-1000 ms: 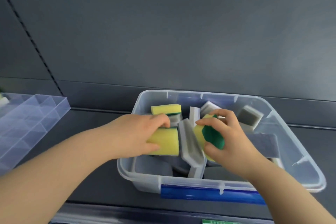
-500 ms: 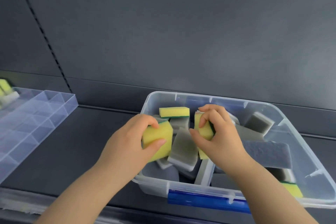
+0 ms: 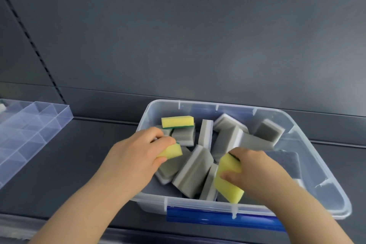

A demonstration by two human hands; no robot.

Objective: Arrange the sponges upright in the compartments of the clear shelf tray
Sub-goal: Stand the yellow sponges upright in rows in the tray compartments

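Both hands reach into a clear plastic bin (image 3: 324, 182) of loose sponges on a dark shelf (image 3: 65, 164). The left hand (image 3: 134, 156) clasps a yellow sponge (image 3: 172, 150); the right hand (image 3: 255, 172) clasps another yellow sponge (image 3: 227, 179). The clear shelf tray (image 3: 29, 128) sits well to the left, its visible compartments seemingly empty.

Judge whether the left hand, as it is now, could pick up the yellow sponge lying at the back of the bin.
Probably not yet: the left hand already grips a sponge, though nothing covers the back sponge.
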